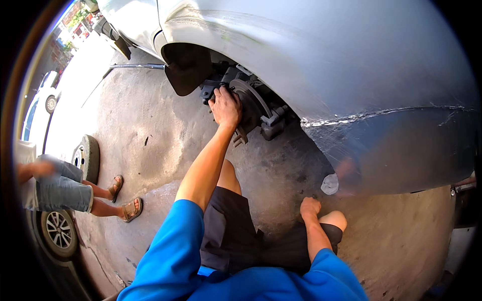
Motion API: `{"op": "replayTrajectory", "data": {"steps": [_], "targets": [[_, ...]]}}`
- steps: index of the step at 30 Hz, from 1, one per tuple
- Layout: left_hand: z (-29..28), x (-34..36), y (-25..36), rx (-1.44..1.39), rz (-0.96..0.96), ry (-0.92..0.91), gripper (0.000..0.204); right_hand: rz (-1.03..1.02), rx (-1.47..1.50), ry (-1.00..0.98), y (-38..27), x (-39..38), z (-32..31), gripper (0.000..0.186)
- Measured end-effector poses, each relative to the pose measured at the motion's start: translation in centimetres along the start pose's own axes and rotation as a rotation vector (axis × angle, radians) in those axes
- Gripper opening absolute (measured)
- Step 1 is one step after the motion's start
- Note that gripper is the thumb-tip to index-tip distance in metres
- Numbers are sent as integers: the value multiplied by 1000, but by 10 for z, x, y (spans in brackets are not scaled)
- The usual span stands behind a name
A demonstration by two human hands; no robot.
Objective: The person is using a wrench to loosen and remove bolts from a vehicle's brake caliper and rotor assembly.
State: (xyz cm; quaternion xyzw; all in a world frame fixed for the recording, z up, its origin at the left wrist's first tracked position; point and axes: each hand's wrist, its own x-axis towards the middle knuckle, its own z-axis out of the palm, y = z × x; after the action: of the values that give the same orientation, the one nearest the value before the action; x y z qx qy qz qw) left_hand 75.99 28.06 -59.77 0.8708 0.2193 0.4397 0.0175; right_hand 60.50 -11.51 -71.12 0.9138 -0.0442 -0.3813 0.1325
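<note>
- Left hand [225,106], upper centre of frame: arm stretched out, fingers curled over the top edge of the brake disc [253,103] in the open wheel arch, w/ the wheel off. Hand is closed on the rotor rim/caliper area; exact finger wrap hidden behind the hand.
- Brake caliper [272,125] sits just right of the disc, lower edge, touching it. Black mud flap [187,70] hangs left of the hub.
- Right hand [310,206], lower centre-right: loosely fisted, knuckles down near the concrete floor [150,130] beside the knee. Can't tell if anything is inside the fist.
- Handling, my judgement: disc is cast metal, so heavy, rigid, likely dusty/greasy & maybe sharp at the rim. Best hold is on the outer edge at opposite sides, not the friction face; one hand alone looks marginal for the weight.
- Silver car body [351,60] fills upper right; scratched fender w/ a grey patch low on it.
- Left edge of frame: another person's legs in denim shorts & sandals [131,209], next to a loose wheel [86,158] stood upright, and another wheel [58,230] below.
</note>
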Motion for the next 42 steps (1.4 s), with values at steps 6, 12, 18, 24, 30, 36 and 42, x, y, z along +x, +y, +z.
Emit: {"op": "replayTrajectory", "data": {"steps": [6,12,18,24,30,36,42], "targets": [[-17,9,12,-57,45,68,30,20,43,65,11,5,4,23],[-7,8,8,-22,-2,64,28,-4,43,106,11,1,8,23],[12,3,-12,-47,-7,124,30,-157,73,105,-27,-47,-11,25],[25,-7,-2,-66,-88,199,29,-217,100,120,-46,-70,0,26],[36,5,-20,-37,-234,211,28,-269,99,102,-60,-66,-6,26],[10,1,-21,-253,-327,-20,31,-174,98,1,-48,-66,-16,26],[-30,16,8,-532,-695,-126,35,-184,104,-11,-41,-45,3,25]]}}
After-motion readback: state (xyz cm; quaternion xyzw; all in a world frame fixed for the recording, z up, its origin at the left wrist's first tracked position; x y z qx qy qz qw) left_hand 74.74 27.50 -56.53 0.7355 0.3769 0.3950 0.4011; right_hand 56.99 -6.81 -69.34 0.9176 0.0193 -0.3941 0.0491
